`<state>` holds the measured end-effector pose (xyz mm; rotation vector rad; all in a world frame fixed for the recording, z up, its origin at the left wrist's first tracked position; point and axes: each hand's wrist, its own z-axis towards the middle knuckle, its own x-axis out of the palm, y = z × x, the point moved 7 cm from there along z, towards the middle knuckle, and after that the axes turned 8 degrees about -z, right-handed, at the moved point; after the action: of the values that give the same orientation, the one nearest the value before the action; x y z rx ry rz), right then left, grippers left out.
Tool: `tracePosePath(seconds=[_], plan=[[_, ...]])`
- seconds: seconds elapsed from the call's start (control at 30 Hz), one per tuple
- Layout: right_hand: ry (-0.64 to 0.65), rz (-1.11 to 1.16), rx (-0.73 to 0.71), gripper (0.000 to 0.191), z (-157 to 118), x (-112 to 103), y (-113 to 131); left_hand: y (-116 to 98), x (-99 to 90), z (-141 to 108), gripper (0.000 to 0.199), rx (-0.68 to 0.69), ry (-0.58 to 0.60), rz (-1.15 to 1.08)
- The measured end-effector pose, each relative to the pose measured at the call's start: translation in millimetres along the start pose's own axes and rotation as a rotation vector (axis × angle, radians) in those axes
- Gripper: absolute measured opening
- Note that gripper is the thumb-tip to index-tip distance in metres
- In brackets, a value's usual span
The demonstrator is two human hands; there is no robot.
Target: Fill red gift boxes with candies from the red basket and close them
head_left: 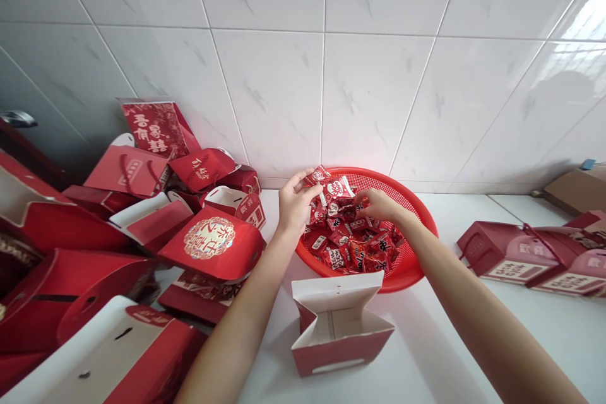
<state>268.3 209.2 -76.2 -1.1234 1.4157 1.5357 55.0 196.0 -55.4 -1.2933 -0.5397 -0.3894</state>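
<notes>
My left hand [295, 201] is closed around red wrapped candies [320, 174] at the left rim of a red plastic basket [419, 202]. A pile of similar red candy packets [348, 243] lies in this basket. My right hand [377, 206] reaches over the right side of the pile with its fingers curled down among the packets; what its fingertips grip is hidden. In front of the basket an open red paper box [343, 350] stands on the white table, its white inside bare and its flap raised.
Many red gift boxes [213, 240] are heaped on the left, some open. Closed red boxes [511, 255] with cord handles stand at the right, before a brown cardboard box [577, 189]. A tiled wall [360, 95] rises behind the basket.
</notes>
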Motion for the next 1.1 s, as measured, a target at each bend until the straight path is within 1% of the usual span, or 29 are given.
tracePosePath(seconds=[0.07,0.13,0.23,0.37,0.47,0.57,0.67,0.77,0.83,1.0,1.1], plan=[[-0.009,0.014,-0.011,0.012,-1,-2,3,0,0.0,0,0.046,0.006,0.002,0.0],[-0.037,0.035,-0.025,0.01,-2,-5,7,0,0.0,1,0.046,0.012,0.007,0.006],[-0.087,0.076,-0.051,0.015,-4,-9,13,0,-0.4,1,0.048,0.015,0.011,0.012],[-0.118,0.108,-0.078,0.016,-4,-10,17,0,-0.6,1,0.049,0.016,0.015,0.021],[-0.149,0.096,-0.04,0.021,-2,-12,13,0,-0.4,1,0.05,0.016,0.019,0.023],[-0.166,0.057,0.044,0.025,0,-13,4,0,-0.5,1,0.049,0.016,0.012,0.013],[-0.128,-0.003,0.131,0.021,0,-10,-6,0,-0.9,1,0.048,0.017,0.001,0.01],[-0.056,-0.064,0.203,0.011,0,-3,-15,0,-0.6,0,0.047,0.016,0.007,0.016],[-0.002,-0.093,0.231,0.01,-1,1,-18,-1,-0.1,0,0.047,0.013,0.02,0.021],[0.078,-0.119,0.262,0.019,-1,9,-20,-2,0.0,-2,0.046,0.01,0.02,0.015],[0.082,-0.114,0.28,0.035,-1,9,-22,-3,0.4,-2,0.047,-0.001,0.013,0.002]])
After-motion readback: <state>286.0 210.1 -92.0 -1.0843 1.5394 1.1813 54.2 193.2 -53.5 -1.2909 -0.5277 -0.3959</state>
